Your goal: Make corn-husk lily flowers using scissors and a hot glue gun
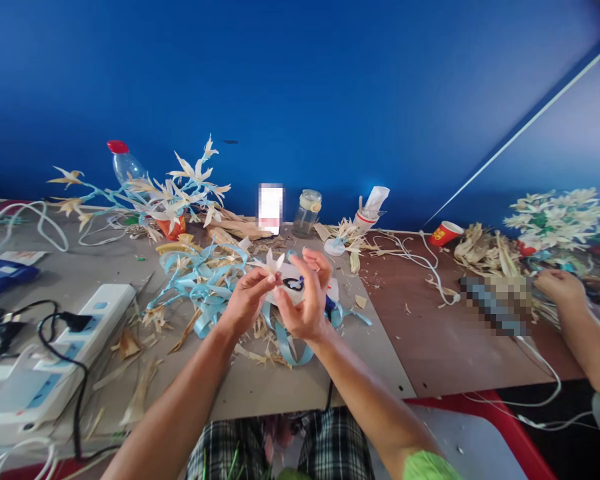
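My left hand (247,300) and my right hand (305,297) meet above the table, both pinched on a small pale straw flower (271,264) with pointed petals. Light blue ribbon (205,283) loops in a tangle under and to the left of my hands. Straw scraps (253,350) lie on the board below them. A finished branch of straw flowers on blue stems (173,193) stands in an orange pot at the back left.
White power strips (55,353) with black cables lie at the left. A plastic bottle (126,165), a glass jar (307,212), a paper cup (367,217) and a red cup (445,233) stand at the back. Another person's hand (560,287) works at the right, near a flower bunch (555,220).
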Demonstrator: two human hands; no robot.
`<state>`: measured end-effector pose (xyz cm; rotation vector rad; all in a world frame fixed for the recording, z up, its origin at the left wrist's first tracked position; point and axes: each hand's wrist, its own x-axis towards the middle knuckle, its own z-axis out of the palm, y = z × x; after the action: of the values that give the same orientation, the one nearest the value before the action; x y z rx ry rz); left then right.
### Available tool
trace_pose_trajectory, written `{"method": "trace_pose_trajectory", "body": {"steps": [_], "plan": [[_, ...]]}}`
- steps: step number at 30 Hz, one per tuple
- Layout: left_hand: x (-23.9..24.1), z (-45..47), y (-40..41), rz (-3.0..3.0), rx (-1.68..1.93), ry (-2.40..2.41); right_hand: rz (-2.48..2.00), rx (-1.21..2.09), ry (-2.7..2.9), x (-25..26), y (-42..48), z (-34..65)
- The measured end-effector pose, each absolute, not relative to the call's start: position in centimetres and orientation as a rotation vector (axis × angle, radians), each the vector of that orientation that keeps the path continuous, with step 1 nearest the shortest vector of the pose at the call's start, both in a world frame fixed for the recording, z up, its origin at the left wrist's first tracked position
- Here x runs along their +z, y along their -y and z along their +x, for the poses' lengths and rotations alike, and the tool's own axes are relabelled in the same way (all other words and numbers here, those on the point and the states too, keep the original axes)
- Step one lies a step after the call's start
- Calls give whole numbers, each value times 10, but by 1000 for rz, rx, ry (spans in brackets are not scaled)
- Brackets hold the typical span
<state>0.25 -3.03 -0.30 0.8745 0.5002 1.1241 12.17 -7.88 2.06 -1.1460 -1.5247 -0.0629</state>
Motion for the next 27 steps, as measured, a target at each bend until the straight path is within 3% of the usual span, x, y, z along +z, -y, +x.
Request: {"method": "trace_pose_trajectory", "body": {"steps": [8,18,27], "plan": [[-3,-1,25,703,1201,-491,-1206,678,1437,6,67,131],[-5,3,26,684,1123,-418,-1203,817,1339,10,64,115],[-7,4,30,610,1055,-369,-1226,689,1346,9,65,108]]}}
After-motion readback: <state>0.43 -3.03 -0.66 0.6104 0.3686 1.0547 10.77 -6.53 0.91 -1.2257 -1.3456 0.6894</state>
